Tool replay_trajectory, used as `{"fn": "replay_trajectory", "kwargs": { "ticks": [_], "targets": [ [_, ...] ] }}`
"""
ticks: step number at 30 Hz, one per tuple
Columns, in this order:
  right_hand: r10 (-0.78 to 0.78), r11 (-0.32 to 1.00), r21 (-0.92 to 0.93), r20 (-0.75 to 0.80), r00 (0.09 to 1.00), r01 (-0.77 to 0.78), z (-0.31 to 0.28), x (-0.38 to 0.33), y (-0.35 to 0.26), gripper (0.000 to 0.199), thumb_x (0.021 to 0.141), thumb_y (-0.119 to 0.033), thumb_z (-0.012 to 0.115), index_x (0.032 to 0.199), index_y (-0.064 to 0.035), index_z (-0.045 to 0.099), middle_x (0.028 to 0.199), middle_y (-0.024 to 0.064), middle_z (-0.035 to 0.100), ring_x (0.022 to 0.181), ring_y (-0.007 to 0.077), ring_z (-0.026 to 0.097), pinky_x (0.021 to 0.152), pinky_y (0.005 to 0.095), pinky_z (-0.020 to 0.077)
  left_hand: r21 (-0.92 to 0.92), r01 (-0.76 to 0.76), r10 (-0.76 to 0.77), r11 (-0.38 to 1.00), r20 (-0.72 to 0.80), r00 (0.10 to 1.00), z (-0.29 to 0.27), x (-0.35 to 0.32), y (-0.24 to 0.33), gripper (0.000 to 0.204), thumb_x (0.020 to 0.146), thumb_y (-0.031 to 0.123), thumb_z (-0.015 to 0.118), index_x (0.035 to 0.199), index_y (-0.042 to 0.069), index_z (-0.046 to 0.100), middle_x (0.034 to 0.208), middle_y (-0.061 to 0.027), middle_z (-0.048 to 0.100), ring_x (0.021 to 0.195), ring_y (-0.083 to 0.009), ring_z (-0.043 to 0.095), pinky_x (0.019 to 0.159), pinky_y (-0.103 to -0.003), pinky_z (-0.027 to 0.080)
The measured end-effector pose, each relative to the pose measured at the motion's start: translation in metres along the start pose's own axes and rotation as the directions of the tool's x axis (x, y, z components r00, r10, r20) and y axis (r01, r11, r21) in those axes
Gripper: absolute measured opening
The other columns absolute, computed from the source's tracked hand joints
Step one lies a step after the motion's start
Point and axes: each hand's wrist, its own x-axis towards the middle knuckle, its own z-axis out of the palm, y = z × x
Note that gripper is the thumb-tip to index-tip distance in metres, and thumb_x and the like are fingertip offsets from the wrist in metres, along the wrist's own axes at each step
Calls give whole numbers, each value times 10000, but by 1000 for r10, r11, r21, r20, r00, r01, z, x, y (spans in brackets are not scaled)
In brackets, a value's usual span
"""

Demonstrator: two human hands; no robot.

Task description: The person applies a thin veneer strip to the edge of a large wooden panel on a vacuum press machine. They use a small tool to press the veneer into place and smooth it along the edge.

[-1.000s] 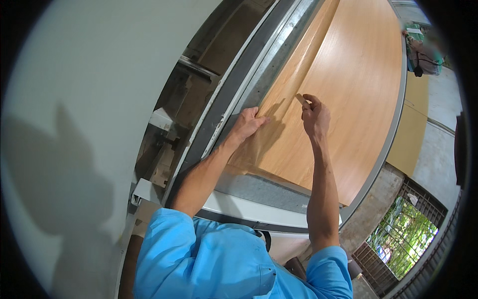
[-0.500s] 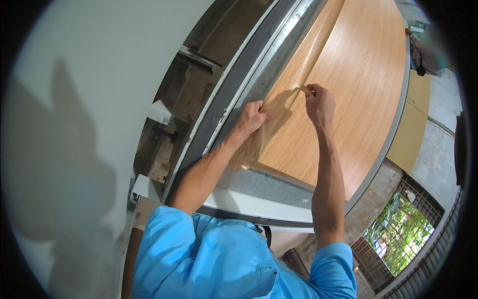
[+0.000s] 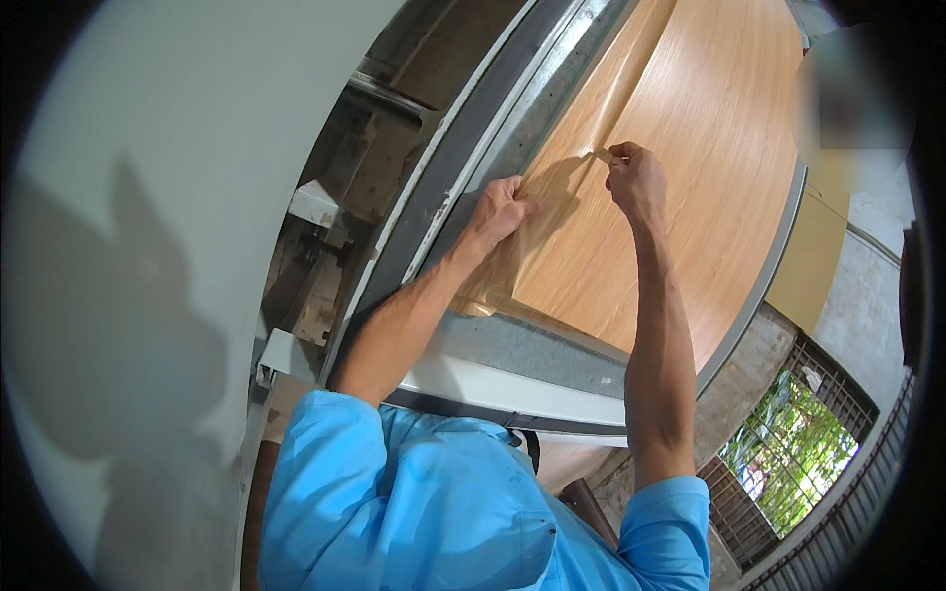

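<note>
A large wood-grain panel [image 3: 705, 167] lies on the grey machine bed before me. Along its left side runs a strip of glossy wood-grain film [image 3: 574, 163] that sticks out past the panel's edge, with a loose near end. My left hand [image 3: 505, 210] is closed on the film's outer edge, thumb on top. Over the panel, my right hand [image 3: 638, 182] pinches a small, thin tan piece [image 3: 602, 155] against the line where film and panel meet. Whether that piece is a blade or a scrap cannot be made out.
Metal rails [image 3: 483, 148] and the machine's dark frame run along the left. A pale wall or panel [image 3: 128, 197] fills the far left. At the upper right stands another person [image 3: 852, 98], blurred. A barred window [image 3: 793, 448] is at the lower right.
My right hand has slid slightly farther up along the film line. My left hand keeps its hold on the film edge. The other person has come closer at the upper right.
</note>
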Motion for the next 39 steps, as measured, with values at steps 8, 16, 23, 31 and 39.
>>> {"fn": "replay_trajectory", "kwargs": {
  "ticks": [8,16,23,31,39],
  "targets": [
    [115,988,88,102,988,-124,7,-5,0,261,835,-142,556,1008,-3,693,911,230,684,879,347,671,781,403,511,-50,-24,24,998,-8,1000,1,4,-7,219,763,144,736,884,-3,627,811,-49,645,711,-102,577,648,-252,467],
    [199,959,154,231,952,-238,5,-6,-12,271,836,-160,539,969,11,700,648,142,652,594,235,649,613,342,510,-5,-37,36,999,-36,999,1,2,-6,235,747,159,748,845,-15,625,758,-40,636,653,-89,559,585,-262,458],
    [142,977,112,281,949,-180,11,-41,-12,242,822,-158,579,940,12,705,704,187,663,669,277,671,654,367,511,81,-53,57,995,-56,997,-2,1,-6,246,745,170,755,843,-17,629,758,-45,648,636,-87,573,566,-242,461],
    [77,976,164,351,933,-142,32,-116,-13,213,808,-136,587,912,5,706,802,224,675,780,352,673,718,411,511,2,-121,121,993,-34,992,-4,-1,-9,302,752,197,755,887,-48,641,801,-77,666,674,-102,604,598,-251,487],
    [25,965,232,376,926,-120,40,-176,-17,197,791,-106,572,885,7,704,789,226,670,763,364,668,709,420,509,387,-122,165,914,-78,983,-7,-14,-4,340,748,250,740,885,-39,625,776,-146,666,735,-186,640,670,-331,500]
  ]
}}
